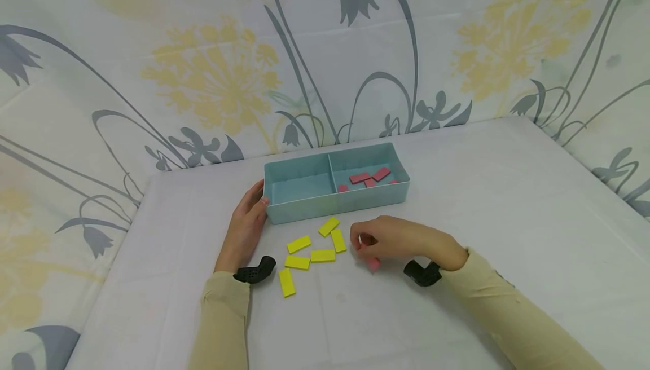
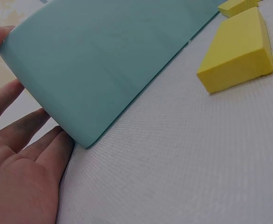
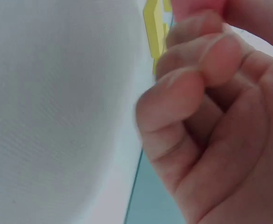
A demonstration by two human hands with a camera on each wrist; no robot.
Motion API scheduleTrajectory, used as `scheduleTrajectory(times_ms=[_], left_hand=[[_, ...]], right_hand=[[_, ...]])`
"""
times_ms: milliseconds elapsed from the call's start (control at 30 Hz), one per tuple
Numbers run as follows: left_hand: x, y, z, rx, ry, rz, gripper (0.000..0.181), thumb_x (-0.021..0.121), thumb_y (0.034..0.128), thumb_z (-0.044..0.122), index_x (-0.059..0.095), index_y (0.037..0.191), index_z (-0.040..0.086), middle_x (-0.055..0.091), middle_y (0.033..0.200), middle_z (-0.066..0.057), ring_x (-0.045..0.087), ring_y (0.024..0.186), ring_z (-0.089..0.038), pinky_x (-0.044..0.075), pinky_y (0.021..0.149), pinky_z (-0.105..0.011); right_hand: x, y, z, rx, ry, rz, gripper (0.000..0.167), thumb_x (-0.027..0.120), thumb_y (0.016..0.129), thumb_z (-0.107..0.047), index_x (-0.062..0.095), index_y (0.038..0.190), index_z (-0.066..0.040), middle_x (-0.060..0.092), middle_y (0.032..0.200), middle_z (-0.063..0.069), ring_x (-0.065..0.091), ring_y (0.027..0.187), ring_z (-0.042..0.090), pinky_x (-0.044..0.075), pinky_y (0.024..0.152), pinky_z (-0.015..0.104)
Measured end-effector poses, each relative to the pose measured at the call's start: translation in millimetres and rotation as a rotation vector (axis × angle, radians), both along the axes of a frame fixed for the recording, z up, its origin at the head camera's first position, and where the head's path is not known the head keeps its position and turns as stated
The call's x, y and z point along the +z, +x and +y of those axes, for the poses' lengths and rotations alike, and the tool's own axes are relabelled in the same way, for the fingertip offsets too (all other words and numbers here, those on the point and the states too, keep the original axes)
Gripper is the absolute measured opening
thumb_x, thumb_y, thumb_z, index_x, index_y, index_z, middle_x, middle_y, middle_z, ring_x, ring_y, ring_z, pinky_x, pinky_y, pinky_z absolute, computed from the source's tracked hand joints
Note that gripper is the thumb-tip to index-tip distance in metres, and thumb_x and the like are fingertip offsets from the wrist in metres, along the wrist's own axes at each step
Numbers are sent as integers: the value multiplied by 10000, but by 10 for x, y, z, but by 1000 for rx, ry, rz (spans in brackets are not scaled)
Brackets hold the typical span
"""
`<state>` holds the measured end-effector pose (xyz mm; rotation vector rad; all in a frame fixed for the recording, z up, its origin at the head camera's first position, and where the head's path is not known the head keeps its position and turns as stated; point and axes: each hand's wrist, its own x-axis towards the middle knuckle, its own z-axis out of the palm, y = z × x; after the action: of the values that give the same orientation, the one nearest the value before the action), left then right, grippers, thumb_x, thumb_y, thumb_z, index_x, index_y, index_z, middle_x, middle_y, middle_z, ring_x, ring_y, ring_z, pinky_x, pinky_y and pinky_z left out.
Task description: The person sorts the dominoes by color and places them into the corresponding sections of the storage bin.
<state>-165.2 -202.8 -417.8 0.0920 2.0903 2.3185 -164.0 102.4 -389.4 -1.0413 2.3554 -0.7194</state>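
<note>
While left grip (image 1: pixel 245 233) holds tray (image 1: pixel 335 206), right grip (image 1: pixel 391 237) pink block (image 1: pixel 373 265), right compartment (image 1: pixel 355 161) holding perhaps five more (image 1: pixel 360 178)

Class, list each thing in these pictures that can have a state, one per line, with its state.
Pale blue rectangular two-compartment box: upright, open-topped
Left hand: gripping the box's left end
Right hand: fingers bent, pinching
Pink block in that hand: held, partly covered
Pink rectangular blocks in the box: in the right compartment, some partly hidden
Six yellow rectangular blocks: lying outside the box
White cloth: spread
</note>
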Motion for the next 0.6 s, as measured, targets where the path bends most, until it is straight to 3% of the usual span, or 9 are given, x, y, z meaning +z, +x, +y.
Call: scheduleTrajectory(times_ms=[200, 333, 600], left_hand=[[-99, -67, -33, 8, 65, 5, 570, 513, 911, 261, 256, 1406, 144, 176, 1463, -47, 191, 1323, -156, 217, 1054, -296], [-125, -86, -38, 14, 62, 6, 552, 508, 915, 253, 265, 1403, 164, 180, 1463, -36, 196, 1321, -149, 219, 1053, -296], [-114, -86, -36, 5, 75, 10, 515, 466, 937, 193, 258, 1406, 149, 168, 1466, -52, 188, 1324, -162, 215, 1056, -306]], right_hand=[[16, -99, 48, -68, -137, -38, 84, 574, 863, -334, 532, 814, -281, 507, 636, -71, 474, 587, 72, 406, 542, 240], [19, -151, 73, -152, -223, -45, 111, 560, 866, -370, 549, 869, -260, 551, 671, 4, 492, 568, 106, 426, 519, 270], [61, -205, 79, -304, -448, -82, 143, 552, 887, -289, 554, 947, -160, 585, 817, 138, 525, 669, 319, 462, 564, 386]])
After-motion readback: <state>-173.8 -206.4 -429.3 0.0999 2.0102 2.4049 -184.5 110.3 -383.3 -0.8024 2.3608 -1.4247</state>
